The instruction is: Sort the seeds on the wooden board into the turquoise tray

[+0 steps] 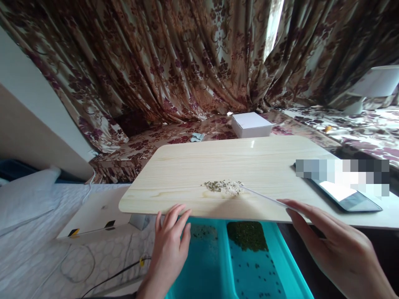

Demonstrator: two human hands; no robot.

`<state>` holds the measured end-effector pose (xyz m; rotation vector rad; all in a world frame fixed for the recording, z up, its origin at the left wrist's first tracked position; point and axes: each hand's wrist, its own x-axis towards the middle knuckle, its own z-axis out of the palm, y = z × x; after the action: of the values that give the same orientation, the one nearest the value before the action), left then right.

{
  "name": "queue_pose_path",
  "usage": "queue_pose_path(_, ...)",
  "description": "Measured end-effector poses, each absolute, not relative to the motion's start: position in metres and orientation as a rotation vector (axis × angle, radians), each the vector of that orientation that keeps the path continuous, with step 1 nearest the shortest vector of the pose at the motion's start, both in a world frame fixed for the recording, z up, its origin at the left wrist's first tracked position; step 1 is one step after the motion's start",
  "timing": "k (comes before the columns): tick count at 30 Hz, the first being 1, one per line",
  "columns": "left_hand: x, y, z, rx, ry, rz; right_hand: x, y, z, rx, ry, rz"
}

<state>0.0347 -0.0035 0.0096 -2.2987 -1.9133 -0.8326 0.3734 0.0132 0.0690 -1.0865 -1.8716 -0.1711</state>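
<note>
My right hand (336,241) pinches a thin white stick (262,194) that slants left over the tabletop. Its far tip touches the right side of a small heap of mixed pale and dark green grains (222,187). My left hand (173,236) holds nothing, its fingers apart and resting at the front edge of the wooden tabletop (187,162). Below that edge is a turquoise divided tray (226,265). Dark green grains (247,234) are heaped in its right compartment, with several scattered ones nearer me. Some pale grains (204,232) lie in the left compartment.
A dark-edged flat device (358,203), partly blurred out, lies on the tabletop's right. Behind the table are a white box (252,124) and a pale cloth (197,137) on a flowered surface. A lamp (374,83) stands at right; a cable (115,276) crosses the quilt at left.
</note>
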Motion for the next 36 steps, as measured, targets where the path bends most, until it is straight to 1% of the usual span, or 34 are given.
queue_pose_path(12,0.03,0.001,0.004,-2.299,-1.822,-0.849,0.362,0.021,0.077,-1.108,-1.803,0.0)
queue_pose_path(19,0.032,-0.001,0.006,-2.295,-1.817,-0.892,0.362,0.025,0.074,-1.135,-1.778,-0.012)
queue_pose_path(27,0.032,0.0,0.007,-2.308,-1.838,-0.861,0.364,0.022,0.076,-1.111,-1.829,0.016)
queue_pose_path(33,0.031,-0.001,0.006,-2.313,-1.845,-0.851,0.372,0.016,0.079,-1.152,-1.747,-0.075)
queue_pose_path(36,0.031,0.0,0.005,-2.299,-1.822,-0.847,0.376,0.018,0.076,-1.201,-1.655,-0.024)
